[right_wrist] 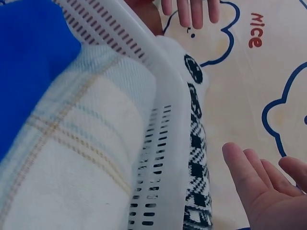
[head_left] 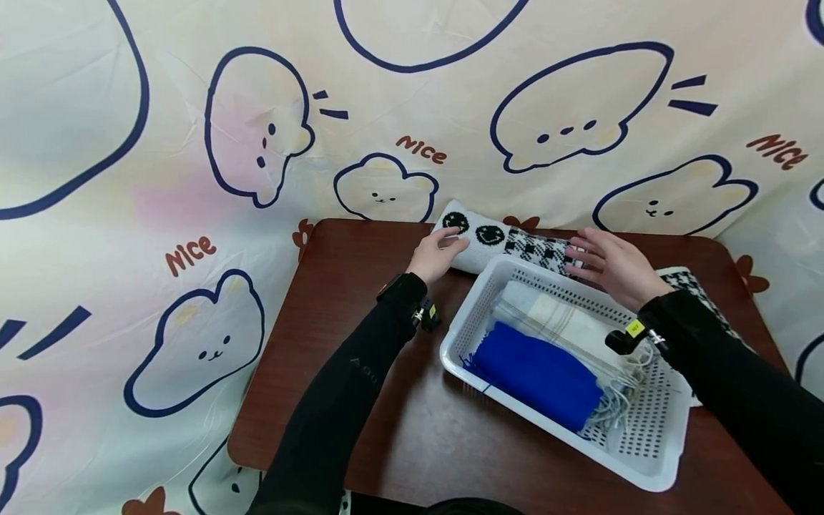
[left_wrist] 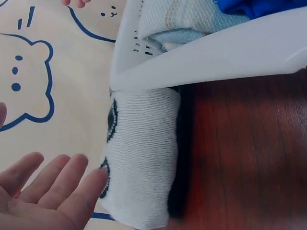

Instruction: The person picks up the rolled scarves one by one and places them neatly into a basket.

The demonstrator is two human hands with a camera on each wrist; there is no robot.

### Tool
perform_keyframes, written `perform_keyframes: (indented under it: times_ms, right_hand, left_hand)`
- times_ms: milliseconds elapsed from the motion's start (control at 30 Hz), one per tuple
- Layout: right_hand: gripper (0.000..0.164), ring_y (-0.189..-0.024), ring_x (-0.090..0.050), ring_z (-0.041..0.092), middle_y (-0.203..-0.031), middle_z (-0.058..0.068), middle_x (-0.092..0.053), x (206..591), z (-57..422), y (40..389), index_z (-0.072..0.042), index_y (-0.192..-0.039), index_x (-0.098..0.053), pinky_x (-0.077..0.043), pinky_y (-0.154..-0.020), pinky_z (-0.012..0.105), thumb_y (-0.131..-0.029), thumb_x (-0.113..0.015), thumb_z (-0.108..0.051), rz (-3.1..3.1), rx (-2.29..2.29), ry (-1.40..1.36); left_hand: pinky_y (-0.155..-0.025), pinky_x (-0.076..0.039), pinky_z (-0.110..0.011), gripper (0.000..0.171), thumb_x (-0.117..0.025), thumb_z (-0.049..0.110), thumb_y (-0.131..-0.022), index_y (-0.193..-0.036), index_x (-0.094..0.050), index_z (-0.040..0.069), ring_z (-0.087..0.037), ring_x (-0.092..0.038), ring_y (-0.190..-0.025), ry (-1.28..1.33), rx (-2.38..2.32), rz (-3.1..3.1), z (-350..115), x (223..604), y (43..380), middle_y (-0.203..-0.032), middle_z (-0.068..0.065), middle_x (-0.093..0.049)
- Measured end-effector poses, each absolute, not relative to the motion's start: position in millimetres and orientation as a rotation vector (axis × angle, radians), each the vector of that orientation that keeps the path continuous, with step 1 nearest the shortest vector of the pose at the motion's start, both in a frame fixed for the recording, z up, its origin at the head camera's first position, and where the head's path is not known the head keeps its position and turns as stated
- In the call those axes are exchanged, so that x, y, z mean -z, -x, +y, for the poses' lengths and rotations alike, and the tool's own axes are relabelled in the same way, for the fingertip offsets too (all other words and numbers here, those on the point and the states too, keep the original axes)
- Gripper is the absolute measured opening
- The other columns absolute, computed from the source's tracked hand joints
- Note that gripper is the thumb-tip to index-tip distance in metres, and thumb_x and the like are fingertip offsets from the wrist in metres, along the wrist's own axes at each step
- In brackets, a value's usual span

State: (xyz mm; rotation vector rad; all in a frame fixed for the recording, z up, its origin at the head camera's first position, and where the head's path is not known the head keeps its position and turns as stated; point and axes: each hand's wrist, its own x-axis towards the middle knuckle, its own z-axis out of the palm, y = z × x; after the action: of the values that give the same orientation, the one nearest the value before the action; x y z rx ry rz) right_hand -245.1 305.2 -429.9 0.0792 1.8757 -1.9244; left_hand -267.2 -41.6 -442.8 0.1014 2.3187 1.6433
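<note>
There is one counter [head_left: 347, 286], one white basket [left_wrist: 206, 62], two folded cloths: one blue cloth [head_left: 534, 375], one pale plaid cloth [head_left: 560, 315]. Two stretches of black-and-white knit [head_left: 537, 247] show, whether one piece or two unclear, with two smiley motifs [head_left: 490, 234]. Two grips: left grip [head_left: 439, 254], right grip [head_left: 614, 266].

The basket [head_left: 674, 443] obstructs near-side access to the knitted scarf [head_left: 528, 247], its far rim close alongside. Behind the scarf, the printed curtain [head_left: 360, 93] limits rear clearance. Passage is available over the table [head_left: 335, 286] left of the basket, and from above between the left hand [head_left: 438, 254] and right hand [head_left: 618, 268]. The right sleeve [head_left: 727, 386] obstructs overhead entry at the basket's far right corner.
</note>
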Motion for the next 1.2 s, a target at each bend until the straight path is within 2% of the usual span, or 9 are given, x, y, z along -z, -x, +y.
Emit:
perform_keyframes:
  times_ms: [200, 433, 633, 867, 1000, 1200]
  right_hand:
    - [0.093, -0.165, -0.011, 0.029, -0.181, 0.009, 0.004, 436, 305, 254, -0.021, -0.173, 0.009, -0.034, -0.127, 0.043, -0.108, -0.047, -0.058, 1.858, 1.941, -0.119]
    - [0.093, -0.166, -0.008, 0.028, -0.181, 0.007, 0.006, 441, 311, 261, -0.025, -0.173, 0.008, -0.028, -0.130, 0.042, -0.108, -0.050, -0.056, 1.800, 1.998, -0.191]
    - [0.091, -0.166, 0.003, 0.022, -0.180, 0.000, 0.015, 444, 318, 270, -0.032, -0.171, 0.011, -0.023, -0.132, 0.039, -0.108, -0.050, -0.054, 1.690, 2.066, -0.286]
    - [0.104, -0.166, 0.007, 0.020, -0.178, -0.001, 0.020, 451, 327, 281, -0.026, -0.170, 0.016, -0.022, -0.132, 0.036, -0.103, -0.057, -0.059, 1.610, 2.091, -0.402]
    - [0.101, -0.165, 0.008, 0.021, -0.178, -0.002, 0.020, 453, 331, 287, -0.026, -0.170, 0.016, -0.021, -0.132, 0.037, -0.105, -0.054, -0.058, 1.591, 2.083, -0.434]
    - [0.101, -0.165, 0.009, 0.025, -0.178, 0.004, 0.022, 456, 336, 294, -0.020, -0.170, 0.018, -0.018, -0.133, 0.042, -0.106, -0.050, -0.060, 1.608, 2.012, -0.408]
  left_hand:
    - [-0.119, -0.044, -0.038, 0.055, -0.059, 0.038, -0.112, -0.163, -0.047, 0.021, -0.024, -0.052, -0.146, 0.006, -1.827, 2.136, -43, 452, 275, -0.158, -0.008, -0.055]
    - [-0.123, -0.041, -0.045, 0.057, -0.059, 0.031, -0.113, -0.164, -0.043, 0.012, -0.030, -0.051, -0.148, 0.101, -2.007, 1.957, -43, 461, 284, -0.163, -0.015, -0.049]
    - [-0.123, -0.040, -0.046, 0.059, -0.058, 0.031, -0.113, -0.165, -0.041, 0.008, -0.033, -0.048, -0.150, 0.142, -2.017, 1.949, -44, 468, 287, -0.165, -0.017, -0.045]
    - [-0.121, -0.043, -0.042, 0.064, -0.057, 0.039, -0.113, -0.167, -0.038, 0.010, -0.033, -0.046, -0.151, 0.179, -1.936, 1.991, -48, 472, 293, -0.167, -0.017, -0.043]
    - [-0.121, -0.043, -0.041, 0.066, -0.056, 0.043, -0.112, -0.168, -0.037, 0.013, -0.030, -0.045, -0.152, 0.179, -1.904, 1.990, -49, 469, 296, -0.169, -0.014, -0.040]
    - [-0.125, -0.037, -0.043, 0.069, -0.057, 0.046, -0.111, -0.170, -0.033, 0.017, -0.028, -0.037, -0.157, 0.195, -1.901, 1.950, -49, 467, 301, -0.174, -0.009, -0.033]
